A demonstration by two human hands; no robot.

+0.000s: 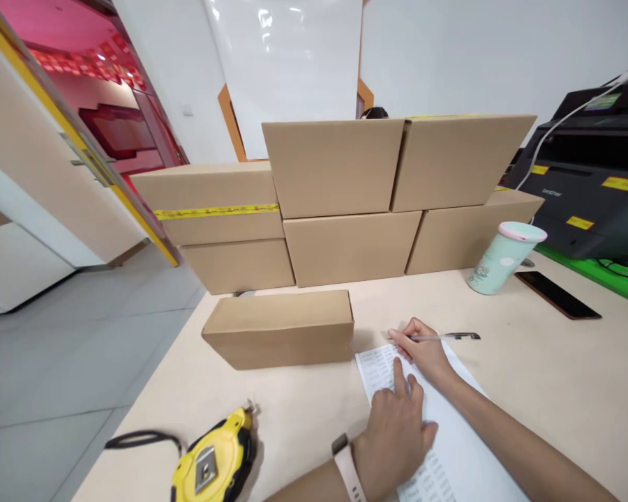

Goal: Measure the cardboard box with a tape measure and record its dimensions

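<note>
Between the thumb and fingers of my right hand is a black-capped pen, held over the top of a printed sheet of paper. The sheet lies on the table at a slant, with rows of small text too small to read. My left hand, with a pink-strapped watch on the wrist, rests on the paper. Its index finger stretches toward the printed rows just below my right hand, and it holds nothing. Left of the paper sits a closed, low cardboard box.
A yellow tape measure lies at the front left. Stacked cardboard boxes line the back, with part of a person's head above. A mint tumbler, a phone and a black printer stand or lie right.
</note>
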